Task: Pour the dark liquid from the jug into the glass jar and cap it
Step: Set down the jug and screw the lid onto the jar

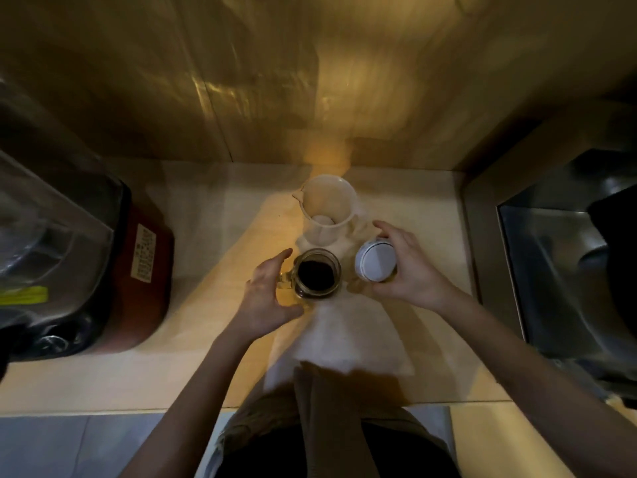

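Jar [317, 274]: clear glass, glossy. Jug [328, 209]: translucent whitish plastic, smooth. Lid [376, 263]: white, matt, smooth; material unclear. Counter [213, 215]: pale, smooth, satin sheen. Back wall [241, 81]: polished, reflective, stone-like. Sink [558, 270]: brushed metal.

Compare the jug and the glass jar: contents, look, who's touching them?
The jug looks empty; the glass jar holds dark liquid. The jug is pale and opaque with a spout, the jar clear with a side handle. The left hand cups the jar; nothing touches the jug. Both stand upright, uncapped; the right hand holds the lid.
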Motion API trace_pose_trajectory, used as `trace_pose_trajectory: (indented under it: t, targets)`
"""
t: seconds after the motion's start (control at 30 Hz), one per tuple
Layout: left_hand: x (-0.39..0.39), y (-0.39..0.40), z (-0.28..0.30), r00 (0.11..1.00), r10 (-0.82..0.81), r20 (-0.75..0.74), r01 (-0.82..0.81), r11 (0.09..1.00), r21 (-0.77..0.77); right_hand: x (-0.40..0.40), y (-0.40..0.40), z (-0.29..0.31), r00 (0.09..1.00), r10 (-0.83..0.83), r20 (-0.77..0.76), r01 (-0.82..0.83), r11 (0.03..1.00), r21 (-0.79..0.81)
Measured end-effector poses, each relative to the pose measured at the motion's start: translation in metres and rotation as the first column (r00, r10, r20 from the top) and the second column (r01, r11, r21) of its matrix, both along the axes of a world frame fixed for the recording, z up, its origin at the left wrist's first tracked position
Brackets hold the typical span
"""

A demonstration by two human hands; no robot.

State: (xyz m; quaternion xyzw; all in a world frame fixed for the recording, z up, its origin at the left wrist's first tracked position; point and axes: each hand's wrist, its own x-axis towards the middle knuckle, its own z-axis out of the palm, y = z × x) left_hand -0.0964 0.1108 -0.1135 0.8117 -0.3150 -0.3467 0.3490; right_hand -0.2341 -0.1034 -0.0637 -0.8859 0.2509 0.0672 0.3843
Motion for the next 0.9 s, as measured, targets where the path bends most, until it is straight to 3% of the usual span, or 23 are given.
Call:
trace_pose_trajectory:
  t: [0.2, 0.47, 0.6, 0.73, 0.9]
  targets:
    - [-0.007, -0.007, -0.001, 0.997, 0.009, 0.08, -0.007, 1.0, -0.029, 0.006, 0.022, 0.029, 0.981, 0.196, -0.007, -0.195, 0.975, -0.107]
    - [-0.006, -0.008, 0.002, 0.995, 0.077, 0.062, -0.07, 0.992, -0.108, 0.032, 0.045, 0.051, 0.955, 0.295, 0.034, -0.289, 0.95, -0.12]
    - [-0.004, -0.008, 0.003, 0.993, 0.086, 0.086, -0.076, 0.99, -0.119, 0.053, 0.057, 0.046, 0.872, 0.476, -0.112, -0.484, 0.809, -0.333]
    - [-0.005, -0.01, 0.006, 0.991, 0.106, 0.081, -0.096, 0.988, -0.125, 0.068, 0.067, 0.044, 0.801, 0.518, -0.301, -0.594, 0.621, -0.511]
    - [-0.007, -0.009, 0.005, 0.992, 0.115, 0.058, -0.105, 0.981, -0.161, 0.068, 0.069, 0.046, 0.78, 0.505, -0.369, -0.622, 0.565, -0.542]
